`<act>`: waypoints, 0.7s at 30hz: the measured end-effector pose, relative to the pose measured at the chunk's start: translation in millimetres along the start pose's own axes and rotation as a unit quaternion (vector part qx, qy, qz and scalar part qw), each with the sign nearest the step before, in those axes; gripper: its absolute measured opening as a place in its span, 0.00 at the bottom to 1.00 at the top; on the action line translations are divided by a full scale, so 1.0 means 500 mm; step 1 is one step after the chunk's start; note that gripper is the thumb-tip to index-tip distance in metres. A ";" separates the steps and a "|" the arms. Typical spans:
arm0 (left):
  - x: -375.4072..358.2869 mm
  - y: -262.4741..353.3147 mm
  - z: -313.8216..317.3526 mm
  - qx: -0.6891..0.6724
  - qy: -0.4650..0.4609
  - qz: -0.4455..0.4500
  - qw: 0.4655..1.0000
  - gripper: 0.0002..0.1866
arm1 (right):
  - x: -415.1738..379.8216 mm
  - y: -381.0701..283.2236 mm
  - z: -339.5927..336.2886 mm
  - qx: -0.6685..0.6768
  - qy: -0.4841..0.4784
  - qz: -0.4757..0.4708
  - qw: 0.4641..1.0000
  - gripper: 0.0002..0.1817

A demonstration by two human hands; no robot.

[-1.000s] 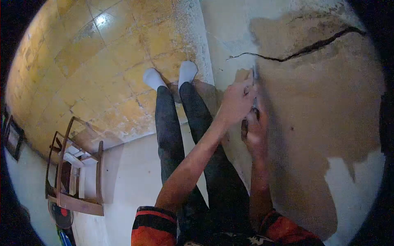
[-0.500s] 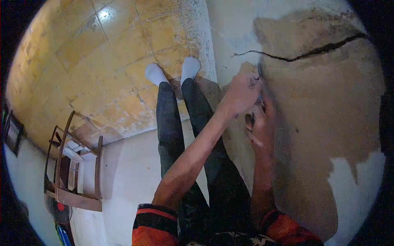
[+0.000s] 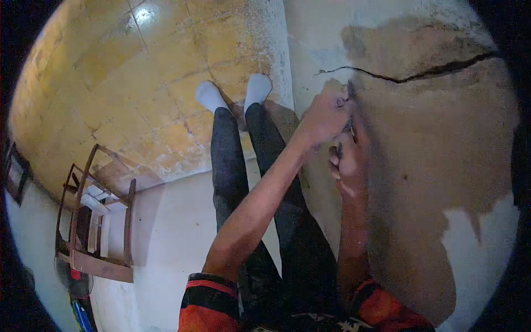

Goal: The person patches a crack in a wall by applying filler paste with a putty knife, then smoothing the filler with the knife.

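Observation:
My left hand [image 3: 329, 113] is closed around a thin dark tool, whose narrow tip [image 3: 349, 88] shows beyond the fingers against the wall. Just below it, my right hand [image 3: 353, 161] is closed on the lower part of the same tool, with its thumb side toward my left wrist. The fingers hide most of the tool, so its exact kind cannot be made out. Both hands are close to the wall's brown, stripped-looking patch [image 3: 431, 144]. A long dark crack [image 3: 420, 74] runs across the wall above and right of my hands.
Yellow floor tiles [image 3: 133, 94] meet the wall beside my socked feet [image 3: 258, 88]. At the left, a wooden chair frame [image 3: 105, 268] stands by a white wall [image 3: 171, 221], with pale items on it. A dark-framed object [image 3: 17, 177] is at the far left edge.
Both hands stay gripped on the tool and have shifted slightly. The whole view has moved a little with my head.

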State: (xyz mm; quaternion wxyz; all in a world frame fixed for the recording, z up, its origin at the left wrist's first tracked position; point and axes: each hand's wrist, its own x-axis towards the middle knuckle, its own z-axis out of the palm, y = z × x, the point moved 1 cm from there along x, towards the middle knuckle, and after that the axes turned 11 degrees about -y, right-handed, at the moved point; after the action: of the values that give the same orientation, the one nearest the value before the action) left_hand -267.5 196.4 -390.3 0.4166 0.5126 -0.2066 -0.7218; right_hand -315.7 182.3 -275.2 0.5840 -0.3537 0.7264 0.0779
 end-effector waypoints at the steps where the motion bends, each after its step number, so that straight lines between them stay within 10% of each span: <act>1: -0.016 -0.005 0.015 0.021 0.010 0.033 0.999 0.17 | -0.007 -0.004 0.005 0.002 0.013 0.021 1.000 0.29; 7: -0.015 0.001 0.000 -0.017 -0.002 -0.059 0.998 0.18 | 0.038 0.040 -0.004 0.003 -0.033 0.024 0.999 0.29; 12: 0.001 -0.027 0.023 0.026 0.076 0.048 0.996 0.17 | 0.078 0.111 -0.055 -0.369 0.006 -0.288 0.884 0.30; 14: 0.011 -0.048 0.005 -0.050 -0.001 -0.025 0.998 0.17 | 0.082 0.121 -0.056 -0.284 -0.007 -0.225 0.932 0.30; 16: 0.008 -0.046 0.008 -0.019 -0.008 -0.037 0.999 0.16 | 0.051 0.051 -0.003 0.037 -0.022 0.029 0.999 0.30; 21: 0.009 -0.042 0.003 -0.024 0.008 -0.008 1.000 0.17 | 0.111 0.118 -0.027 -0.086 -0.031 -0.061 0.994 0.29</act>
State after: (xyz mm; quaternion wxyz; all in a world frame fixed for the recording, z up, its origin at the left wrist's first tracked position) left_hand -277.7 204.6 -407.3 0.4242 0.5100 -0.1817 -0.7259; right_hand -365.7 195.2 -338.9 0.5773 -0.4440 0.6754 0.1156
